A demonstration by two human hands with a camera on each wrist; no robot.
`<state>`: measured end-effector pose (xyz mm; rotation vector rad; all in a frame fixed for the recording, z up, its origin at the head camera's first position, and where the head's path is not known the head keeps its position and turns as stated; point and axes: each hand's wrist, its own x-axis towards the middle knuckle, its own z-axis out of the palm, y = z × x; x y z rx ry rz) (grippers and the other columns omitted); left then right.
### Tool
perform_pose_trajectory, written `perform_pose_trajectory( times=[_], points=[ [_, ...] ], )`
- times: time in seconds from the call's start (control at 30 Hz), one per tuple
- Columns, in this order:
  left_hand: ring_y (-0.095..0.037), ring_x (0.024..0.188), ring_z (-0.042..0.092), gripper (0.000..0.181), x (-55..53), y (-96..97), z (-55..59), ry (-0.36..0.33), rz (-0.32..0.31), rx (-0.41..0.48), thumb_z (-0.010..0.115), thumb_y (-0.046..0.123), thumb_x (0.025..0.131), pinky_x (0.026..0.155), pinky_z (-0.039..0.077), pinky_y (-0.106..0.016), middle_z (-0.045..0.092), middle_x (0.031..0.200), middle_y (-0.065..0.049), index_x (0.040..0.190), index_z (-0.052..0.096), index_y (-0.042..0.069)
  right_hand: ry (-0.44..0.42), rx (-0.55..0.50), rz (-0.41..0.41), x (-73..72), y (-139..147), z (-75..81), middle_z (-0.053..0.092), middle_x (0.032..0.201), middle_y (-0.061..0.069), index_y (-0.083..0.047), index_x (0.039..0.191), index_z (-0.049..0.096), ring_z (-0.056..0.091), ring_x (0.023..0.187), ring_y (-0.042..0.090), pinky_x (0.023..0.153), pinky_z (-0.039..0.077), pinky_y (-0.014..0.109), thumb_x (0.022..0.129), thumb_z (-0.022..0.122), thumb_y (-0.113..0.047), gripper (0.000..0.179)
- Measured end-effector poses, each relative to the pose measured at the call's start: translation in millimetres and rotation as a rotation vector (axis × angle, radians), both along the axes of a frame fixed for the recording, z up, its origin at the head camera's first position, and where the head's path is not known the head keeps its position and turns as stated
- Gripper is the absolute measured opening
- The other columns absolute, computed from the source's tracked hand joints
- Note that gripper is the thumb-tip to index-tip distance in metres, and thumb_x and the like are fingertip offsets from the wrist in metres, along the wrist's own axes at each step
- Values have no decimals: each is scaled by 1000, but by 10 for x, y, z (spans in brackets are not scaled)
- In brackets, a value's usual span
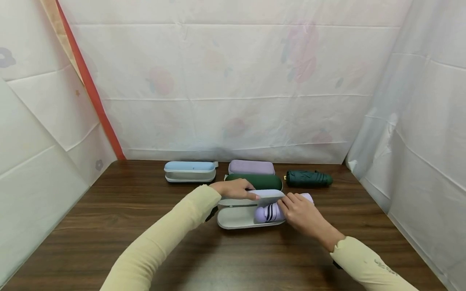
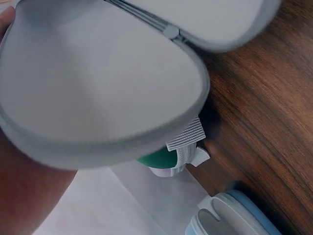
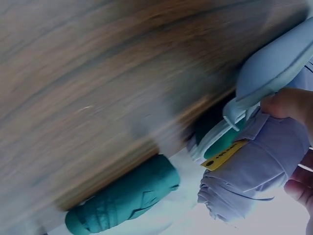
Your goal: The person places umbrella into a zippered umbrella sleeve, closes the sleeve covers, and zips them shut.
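A lavender case (image 1: 236,218) lies unzipped with its lid raised, its pale grey lining showing in the head and left wrist views. My left hand (image 1: 234,189) holds the upper edge of that lid, thumb on the front side and the other fingers mostly hidden. A folded lavender umbrella (image 1: 270,213) with dark stripes is gripped by my right hand (image 1: 300,212). The umbrella's striped end lies inside the right part of the case, while its other end sticks out past the right edge. In the right wrist view a yellow tag (image 3: 225,155) hangs from the umbrella.
Behind the lavender case stand a dark green case (image 1: 253,182) and a purple case (image 1: 251,166). A light blue case (image 1: 190,165), partly open, is at the back left. On the right lies a folded dark green umbrella (image 1: 308,178). White sheets surround the wooden table (image 1: 109,226).
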<state>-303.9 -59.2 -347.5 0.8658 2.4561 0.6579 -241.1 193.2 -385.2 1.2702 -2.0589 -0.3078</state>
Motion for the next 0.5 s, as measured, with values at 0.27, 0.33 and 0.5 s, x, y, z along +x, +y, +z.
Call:
perform_pose_trajectory(
  times=[0.27,0.33,0.5],
  points=[
    [-13,102,59,46,19,-2,-22,-36,17,47,57,40,94,85,46,-31,64,116,-3,122,62,5,-21,42,2,52,-169,32,63,89,15,5,101,68,57,81,26,70,48,33,96,34,-5,36],
    [-12,102,59,45,31,1,-18,-38,20,55,57,40,94,84,47,-30,64,116,-3,122,63,5,-24,67,-1,66,-223,39,63,89,14,5,101,68,57,82,25,73,48,34,90,44,-5,29],
    [-13,103,59,44,33,6,-17,-30,18,62,56,40,95,84,47,-30,64,117,-3,122,63,6,-33,117,-27,90,-358,55,63,88,13,4,102,68,56,80,24,75,48,34,83,64,-5,22]
  ],
)
